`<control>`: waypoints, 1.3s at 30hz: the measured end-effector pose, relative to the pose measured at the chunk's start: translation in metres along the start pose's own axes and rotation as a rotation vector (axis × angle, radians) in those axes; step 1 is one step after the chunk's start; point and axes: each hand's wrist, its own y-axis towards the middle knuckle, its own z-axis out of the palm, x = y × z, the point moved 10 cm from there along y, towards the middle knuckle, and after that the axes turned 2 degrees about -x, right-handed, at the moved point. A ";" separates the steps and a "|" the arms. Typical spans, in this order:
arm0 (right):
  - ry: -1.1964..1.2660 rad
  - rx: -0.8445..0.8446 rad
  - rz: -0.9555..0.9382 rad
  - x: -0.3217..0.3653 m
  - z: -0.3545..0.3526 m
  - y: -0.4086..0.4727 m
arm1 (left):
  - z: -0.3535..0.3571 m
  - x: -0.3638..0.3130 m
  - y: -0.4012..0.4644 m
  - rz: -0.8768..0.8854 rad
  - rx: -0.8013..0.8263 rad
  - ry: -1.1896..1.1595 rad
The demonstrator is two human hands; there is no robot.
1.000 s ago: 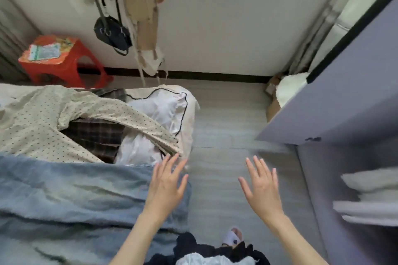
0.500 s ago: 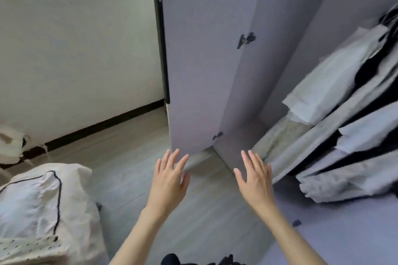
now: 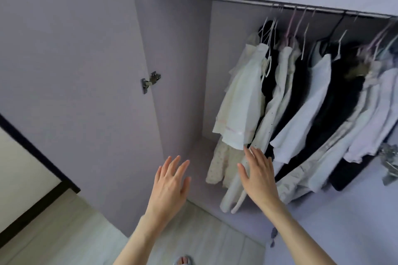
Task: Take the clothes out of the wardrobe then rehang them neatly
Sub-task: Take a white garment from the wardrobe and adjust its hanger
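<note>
In front of the open wardrobe, both bare hands were raised with fingers straight and spread, holding nothing. The right hand (image 3: 257, 175) hovered just before the hem of a cream short-sleeved blouse (image 3: 242, 101), the leftmost garment on the rail; whether its fingertips touched the cloth could not be told. The left hand (image 3: 171, 180) was apart from the clothes, in front of the bare lilac side panel (image 3: 178, 92) of the wardrobe. The row of white, pale blue and black hanging garments (image 3: 318, 109) was bunched toward the right on thin wire hangers (image 3: 269, 34), hooked over a round metal rail (image 3: 237, 0) under the top shelf. To take the blouse out well, a hand would probably need to reach up to the hanger's hook and lift it clear of the rail, the other steadying the cloth, rather than tugging the hem. The rail's left stretch was bare, giving room to lift sideways. The open lilac door (image 3: 71, 60) with its metal hinge (image 3: 149, 80) stood close on the left, bounding that side.
</note>
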 end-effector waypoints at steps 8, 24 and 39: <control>0.153 -0.251 0.092 -0.019 -0.056 0.107 | -0.030 -0.030 0.150 0.207 -0.041 -0.112; 0.332 -0.243 0.012 -0.047 -0.094 0.241 | -0.007 -0.170 0.295 0.472 -0.057 -0.405; 0.408 -0.373 -0.066 -0.071 -0.094 0.238 | -0.038 -0.171 0.345 0.471 -0.276 -0.153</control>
